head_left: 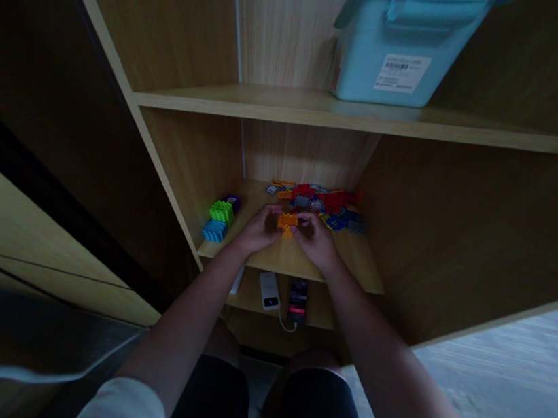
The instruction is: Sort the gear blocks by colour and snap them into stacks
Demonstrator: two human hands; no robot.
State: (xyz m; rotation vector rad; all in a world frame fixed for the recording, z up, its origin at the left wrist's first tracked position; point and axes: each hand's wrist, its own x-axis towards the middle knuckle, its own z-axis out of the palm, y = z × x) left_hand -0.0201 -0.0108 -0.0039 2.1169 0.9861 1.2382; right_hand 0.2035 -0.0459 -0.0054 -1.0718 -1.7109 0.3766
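Observation:
Both hands meet over a wooden shelf (pixel 354 260) inside an open cabinet. My left hand (pixel 257 229) and my right hand (pixel 317 239) each pinch one side of a small cluster of orange building blocks (pixel 287 222), held just above the shelf. A pile of loose red, blue, orange and grey blocks (pixel 323 203) lies behind the hands at the back of the shelf. To the left stand a green block stack (pixel 222 211) and a light blue block stack (pixel 214 231).
A light blue plastic bin (pixel 398 46) with a white label sits on the upper shelf (pixel 272 106). On the lower shelf lie a white power bank (pixel 269 290) and a dark device (pixel 298 300) joined by a cable. My knees are below, and the cabinet door stands open at right.

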